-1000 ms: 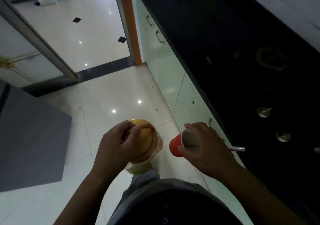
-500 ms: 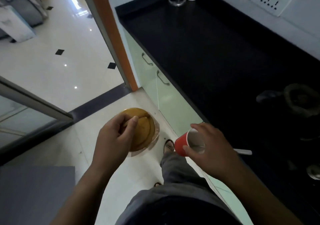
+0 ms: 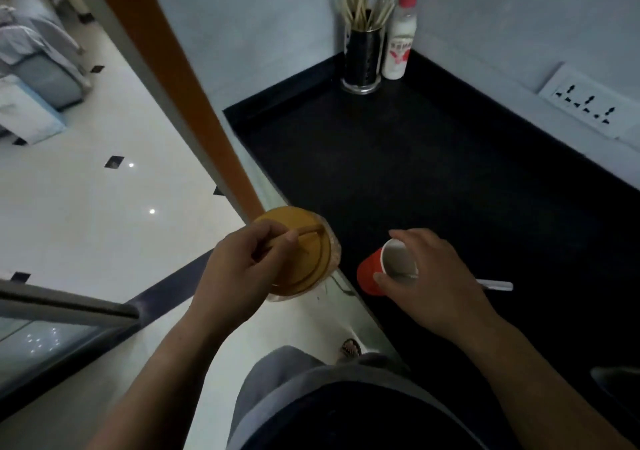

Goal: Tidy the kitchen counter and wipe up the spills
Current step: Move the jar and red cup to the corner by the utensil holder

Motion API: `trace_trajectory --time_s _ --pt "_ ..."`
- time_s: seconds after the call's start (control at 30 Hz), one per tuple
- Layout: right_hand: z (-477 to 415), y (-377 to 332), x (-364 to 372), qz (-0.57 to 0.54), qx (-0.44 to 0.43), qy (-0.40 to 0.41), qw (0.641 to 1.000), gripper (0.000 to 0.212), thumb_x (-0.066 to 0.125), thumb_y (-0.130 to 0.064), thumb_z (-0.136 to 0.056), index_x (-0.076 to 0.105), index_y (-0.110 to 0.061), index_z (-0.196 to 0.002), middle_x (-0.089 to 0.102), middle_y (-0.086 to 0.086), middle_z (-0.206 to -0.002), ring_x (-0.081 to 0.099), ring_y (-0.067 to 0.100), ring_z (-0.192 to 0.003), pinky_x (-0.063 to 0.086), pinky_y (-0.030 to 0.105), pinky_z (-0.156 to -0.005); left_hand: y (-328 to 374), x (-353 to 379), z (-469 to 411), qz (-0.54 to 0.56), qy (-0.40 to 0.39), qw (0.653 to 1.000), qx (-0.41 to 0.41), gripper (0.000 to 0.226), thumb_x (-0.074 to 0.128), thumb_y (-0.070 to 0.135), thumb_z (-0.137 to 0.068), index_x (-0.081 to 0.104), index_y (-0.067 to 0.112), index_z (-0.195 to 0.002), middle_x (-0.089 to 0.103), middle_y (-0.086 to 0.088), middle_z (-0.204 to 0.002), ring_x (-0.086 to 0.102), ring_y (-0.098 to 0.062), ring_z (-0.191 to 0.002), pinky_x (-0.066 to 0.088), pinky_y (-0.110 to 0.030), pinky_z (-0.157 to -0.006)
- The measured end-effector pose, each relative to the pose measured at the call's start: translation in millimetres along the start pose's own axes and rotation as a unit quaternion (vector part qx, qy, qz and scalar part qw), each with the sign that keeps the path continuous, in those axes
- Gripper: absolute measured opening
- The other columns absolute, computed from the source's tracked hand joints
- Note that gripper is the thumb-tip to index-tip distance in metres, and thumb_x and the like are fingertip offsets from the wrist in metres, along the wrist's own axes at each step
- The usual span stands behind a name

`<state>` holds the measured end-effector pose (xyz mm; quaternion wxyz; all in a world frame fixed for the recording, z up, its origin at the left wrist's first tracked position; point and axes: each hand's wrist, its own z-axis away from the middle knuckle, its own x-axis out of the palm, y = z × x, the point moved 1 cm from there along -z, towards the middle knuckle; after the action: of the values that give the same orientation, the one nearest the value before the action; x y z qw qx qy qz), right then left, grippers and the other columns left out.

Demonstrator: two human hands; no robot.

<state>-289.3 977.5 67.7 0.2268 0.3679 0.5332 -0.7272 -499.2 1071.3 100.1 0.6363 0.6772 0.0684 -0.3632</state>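
Left hand (image 3: pixel 239 269): grip closed around the top of a clear round jar with an amber-yellow lid (image 3: pixel 298 252); fingers curl over the lid handle.
Jar: held up in the air, just past the tabletop edge, over the white shiny floor (image 3: pixel 104 214).
Right hand (image 3: pixel 429 283): grip closed over the rim of a red paper cup with a white inside (image 3: pixel 377 273); thumb on the near side, fingers across the far side.
Cup: tipped so its mouth faces up and to the right, above the black stone tabletop (image 3: pixel 433 172). I cannot tell if it touches the tabletop.
White stick (image 3: pixel 495 285): pokes out just right of the right hand grip, partly hidden by the hand.
Far from both grips, in the back corner: a black metal holder full of chopsticks and spoons (image 3: pixel 362 58), with a white plastic bottle with a red cap (image 3: pixel 400 41) just beside it.
Wall right of the right hand grip: a white socket strip (image 3: pixel 588 105).
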Motion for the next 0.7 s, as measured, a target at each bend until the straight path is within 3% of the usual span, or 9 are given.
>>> trace_trajectory --time_s 0.23,0.43,0.5,0.6,0.7 --pt "-75.3 5.0 -22.0 -0.018 0.061 0.043 0.997 0.065 0.064 -0.048 -0.075 0.039 -0.032 -0.133 0.04 -0.014 -0.133 0.039 0.008 -0.119 0.032 0.022 -0.092 24.0 -7.6 -127.7 0.013 -0.007 0.999 0.032 0.025 0.043 0.052 -0.076 0.057 0.035 -0.087 0.064 0.008 -0.088 0.061 -0.008 -0.082 0.046 -0.021 -0.064" --pt "-142.6 0.7 -32.1 -0.02 0.126 0.093 0.987 0.065 0.062 -0.047 -0.078 0.036 -0.03 -0.135 0.038 -0.012 -0.137 0.038 0.008 -0.122 0.035 0.023 -0.094 32.0 6.3 -240.5 -0.044 -0.119 0.988 0.092 0.013 0.054 0.032 -0.09 0.057 0.034 -0.078 0.061 0.012 -0.079 0.058 0.0 -0.077 0.038 -0.018 -0.062" --pt "-168.3 -6.9 -38.4 -0.024 0.147 0.121 0.981 0.065 0.063 -0.047 -0.078 0.036 -0.029 -0.135 0.039 -0.011 -0.137 0.038 0.009 -0.122 0.037 0.024 -0.093 38.8 9.6 -275.0 -0.044 -0.165 0.979 0.107 0.012 0.056 0.032 -0.089 0.06 0.032 -0.077 0.063 0.011 -0.076 0.056 0.01 -0.078 0.037 -0.015 -0.062" --pt "-203.5 -15.1 -48.9 -0.016 0.178 0.158 0.971 0.064 0.063 -0.046 -0.079 0.037 -0.028 -0.135 0.04 -0.012 -0.136 0.038 0.009 -0.122 0.039 0.025 -0.093 48.5 12.9 -319.7 -0.024 -0.235 0.963 0.131 0.012 0.056 0.035 -0.086 0.065 0.028 -0.083 0.066 0.014 -0.082 0.058 0.009 -0.083 0.039 -0.01 -0.064" --pt "-236.8 -18.0 -57.4 -0.009 0.209 0.171 0.963 0.064 0.063 -0.046 -0.079 0.037 -0.028 -0.135 0.041 -0.011 -0.136 0.039 0.01 -0.121 0.041 0.027 -0.093 57.3 21.2 -365.3 -0.033 -0.286 0.945 0.158 0.014 0.056 0.038 -0.087 0.065 0.027 -0.09 0.065 0.013 -0.087 0.055 0.012 -0.086 0.039 -0.014 -0.068"
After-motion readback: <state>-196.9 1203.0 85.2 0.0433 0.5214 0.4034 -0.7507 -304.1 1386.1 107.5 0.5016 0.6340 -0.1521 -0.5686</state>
